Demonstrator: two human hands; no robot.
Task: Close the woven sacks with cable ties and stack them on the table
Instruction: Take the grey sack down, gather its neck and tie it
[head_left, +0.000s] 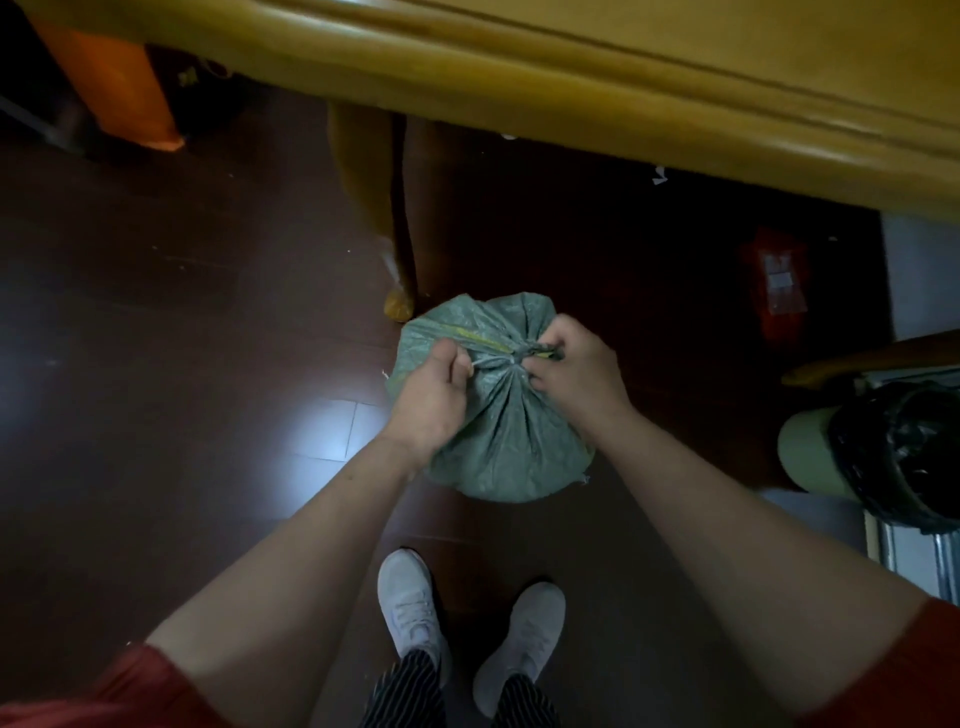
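Closure of the green woven sack (498, 452) is in hand; it stands on the dark floor (182, 312) beside the yellow wooden table (623, 78), mouth gathered into a neck. The left hand (431, 400) pinches what appears to be the cable tie (493, 359) tail, and the right hand (582, 374) grips the bunched neck. The next move likely calls for a firm cinching pull, then a lift onto the table.

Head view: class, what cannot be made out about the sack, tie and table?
- cable tie ends: head view, under left hand and right hand
- sack contents: head view, inside gathered fabric
- table top: head view, cut off by upper edge
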